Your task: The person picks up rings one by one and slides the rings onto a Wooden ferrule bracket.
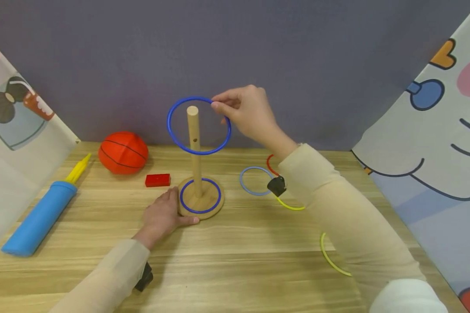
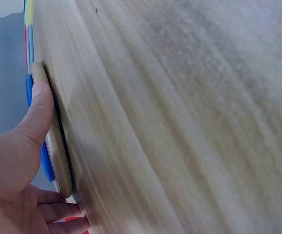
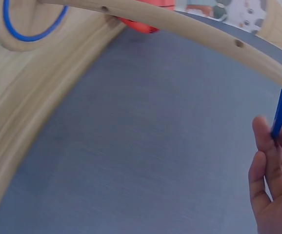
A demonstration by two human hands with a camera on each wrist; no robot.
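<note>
Blue toss ring (image 1: 201, 153) pinched in the right hand (image 1: 252, 112) near the wooden post (image 1: 194, 130); left hand (image 1: 161, 214), fingers extended, touches its round base (image 1: 210, 201).

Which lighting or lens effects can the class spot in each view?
Head: soft shadow on the table beside the left sleeve; left wrist: pale glare towards the picture's upper right; right wrist: the wooden post looks bowed, probably lens distortion.
</note>
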